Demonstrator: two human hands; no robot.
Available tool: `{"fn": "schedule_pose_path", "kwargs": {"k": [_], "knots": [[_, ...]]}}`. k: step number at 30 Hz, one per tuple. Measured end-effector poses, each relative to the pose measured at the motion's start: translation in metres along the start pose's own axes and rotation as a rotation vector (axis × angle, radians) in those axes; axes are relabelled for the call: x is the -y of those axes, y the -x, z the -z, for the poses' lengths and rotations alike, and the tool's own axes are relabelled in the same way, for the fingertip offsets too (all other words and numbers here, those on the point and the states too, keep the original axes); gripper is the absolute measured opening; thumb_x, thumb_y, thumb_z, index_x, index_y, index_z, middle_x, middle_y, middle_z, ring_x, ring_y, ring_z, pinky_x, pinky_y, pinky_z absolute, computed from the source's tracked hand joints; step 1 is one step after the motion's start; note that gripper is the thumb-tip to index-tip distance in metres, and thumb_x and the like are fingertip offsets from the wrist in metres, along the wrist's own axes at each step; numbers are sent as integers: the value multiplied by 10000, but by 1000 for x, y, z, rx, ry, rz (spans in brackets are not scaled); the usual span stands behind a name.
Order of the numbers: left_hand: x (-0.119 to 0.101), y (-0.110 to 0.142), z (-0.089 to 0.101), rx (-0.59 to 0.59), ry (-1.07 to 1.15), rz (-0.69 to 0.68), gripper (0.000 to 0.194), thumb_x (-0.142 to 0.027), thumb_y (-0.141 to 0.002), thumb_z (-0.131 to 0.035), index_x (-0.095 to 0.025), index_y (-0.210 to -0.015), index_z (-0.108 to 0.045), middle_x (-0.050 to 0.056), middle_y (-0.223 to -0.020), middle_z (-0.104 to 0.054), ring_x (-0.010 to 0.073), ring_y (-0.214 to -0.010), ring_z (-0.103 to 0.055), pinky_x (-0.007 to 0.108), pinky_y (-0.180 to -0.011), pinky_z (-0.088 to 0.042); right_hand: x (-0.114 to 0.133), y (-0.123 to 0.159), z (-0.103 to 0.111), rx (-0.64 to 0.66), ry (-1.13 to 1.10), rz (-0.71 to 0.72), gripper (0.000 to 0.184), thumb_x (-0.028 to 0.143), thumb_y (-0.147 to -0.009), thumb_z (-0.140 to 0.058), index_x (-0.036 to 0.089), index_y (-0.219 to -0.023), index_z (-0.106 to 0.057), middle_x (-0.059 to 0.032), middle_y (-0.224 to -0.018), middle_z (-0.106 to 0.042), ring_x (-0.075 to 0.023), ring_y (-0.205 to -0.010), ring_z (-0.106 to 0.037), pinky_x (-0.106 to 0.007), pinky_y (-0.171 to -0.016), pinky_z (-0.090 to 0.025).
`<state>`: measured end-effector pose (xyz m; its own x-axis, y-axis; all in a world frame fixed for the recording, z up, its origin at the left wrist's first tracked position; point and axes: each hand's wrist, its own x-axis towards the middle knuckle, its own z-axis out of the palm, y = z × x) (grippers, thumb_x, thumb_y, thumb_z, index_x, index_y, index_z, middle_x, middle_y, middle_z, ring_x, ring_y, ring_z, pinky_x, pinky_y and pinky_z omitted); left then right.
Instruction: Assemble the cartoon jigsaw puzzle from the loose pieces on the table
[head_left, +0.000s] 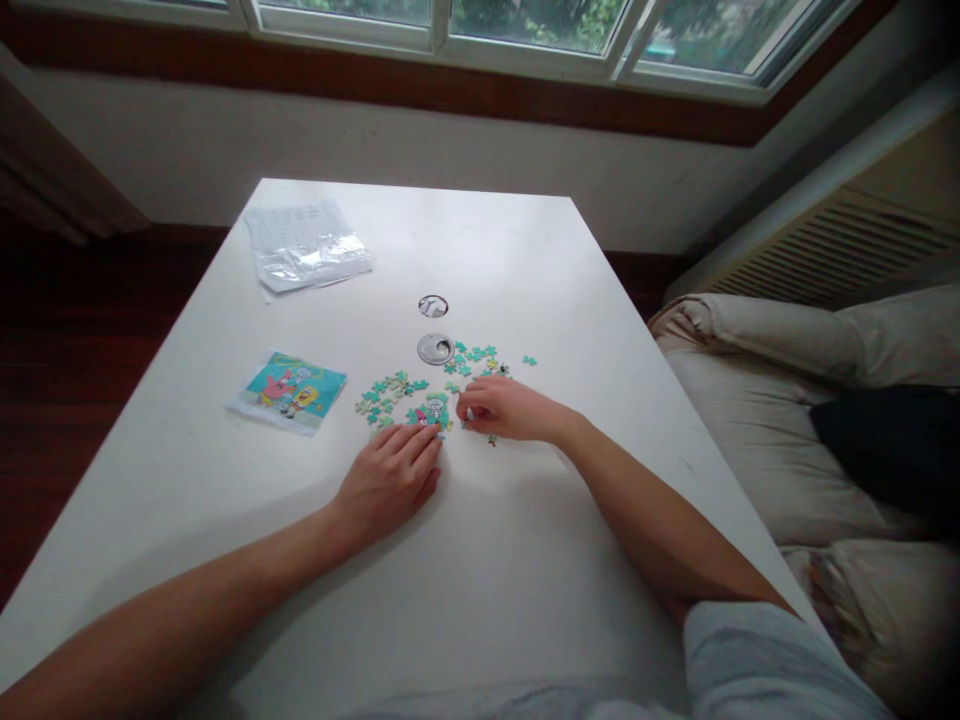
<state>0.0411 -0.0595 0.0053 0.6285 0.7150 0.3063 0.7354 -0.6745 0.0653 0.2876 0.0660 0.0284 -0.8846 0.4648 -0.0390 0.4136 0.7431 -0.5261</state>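
Observation:
A partly joined jigsaw puzzle with cartoon figures lies on the white table. My left hand rests flat at its near edge, fingers stretched out and fingertips touching the lower pieces. Just to the right, my right hand is closed, with thumb and index finger pinched together. Whatever is between those fingertips is too small and hidden to make out. Loose teal puzzle pieces are scattered left of the joined part, and more loose pieces lie beyond my right hand.
A picture card of the cartoon scene in a clear bag lies at the left. Farther back is a clear plastic sleeve with papers. A round metal cover and a cable hole are in the tabletop. A sofa stands at the right.

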Motion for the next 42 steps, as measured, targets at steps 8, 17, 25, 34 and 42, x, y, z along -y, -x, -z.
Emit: {"fn": "schedule_pose_path", "kwargs": {"k": [8,17,25,34,42], "knots": [[0,1,1,0,8,2,302,-245,-1009,-522,-119,-1222,-695,138,-1335,-699,288,-1182,-662,455,-1013,-510,7,17,22,152,131,-288,161,310,-838,-749,201,-873,-637,-12,-789,-651,-159,-725,-531,-267,-675,-299],[-4,2,2,-18,47,-49,275,-211,-1012,-505,-137,-1199,-692,142,-1285,-721,257,-1139,-690,459,-1011,-520,9,20,17,220,171,-383,170,302,-849,-723,223,-779,-589,15,-698,-616,-138,-614,-477,-282,-572,-217],[-11,2,8,-114,94,-249,182,-205,-999,-529,-167,-1048,-700,92,-1145,-758,194,-985,-697,369,-937,-527,-6,16,17,68,265,-465,122,330,-937,-644,226,-873,-649,-27,-749,-667,-162,-656,-529,-287,-591,-219],[26,-7,20,102,-179,135,164,-208,-1006,-513,-195,-976,-674,91,-925,-675,257,-883,-609,401,-769,-437,1,7,11,-97,243,-414,180,342,-988,-589,212,-873,-640,-25,-798,-690,-153,-691,-536,-276,-610,-232],[33,-4,30,223,-263,275,214,-115,-977,-482,-187,-1043,-673,114,-925,-666,304,-895,-620,430,-779,-429,5,2,-6,-171,204,-219,220,338,-1022,-547,206,-869,-635,-36,-790,-681,-167,-746,-562,-279,-686,-308]]}}
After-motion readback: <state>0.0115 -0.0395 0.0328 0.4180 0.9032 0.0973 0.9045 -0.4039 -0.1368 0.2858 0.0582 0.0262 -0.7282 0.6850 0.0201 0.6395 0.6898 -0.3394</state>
